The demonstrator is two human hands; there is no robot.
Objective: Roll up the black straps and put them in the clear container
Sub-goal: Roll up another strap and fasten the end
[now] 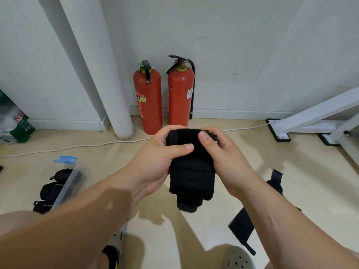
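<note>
The black strap (pixel 191 171) is held in the air above the floor (pixel 301 181), in front of the person, between both hands. Its long axis runs away from the person. The far end is wound into a thick roll at the fingertips, and the free end hangs down toward the person, ending in a narrower fuzzy tab. It is a wide band of matte black fabric with a few stitched ridges across its flat face. The left hand (pixel 161 152) has its grip closed on the roll's left side, thumb across the front and fingers curled behind. The right hand (pixel 219 152) has its grip closed on the right side, thumb pressed near the top. On the floor to the left stands one clear container (pixel 67 184) with a blue latch (pixel 65 159). Three rolled straps (pixel 50 191) lie in a row along its wall, apparently inside. To the right, two black pieces of loose strap (pixel 241 227) lie on the floor, one on either side of the right forearm, and I cannot tell whether they are one strap or two. Two red fire extinguishers (pixel 148 101) stand upright against the wall.
</note>
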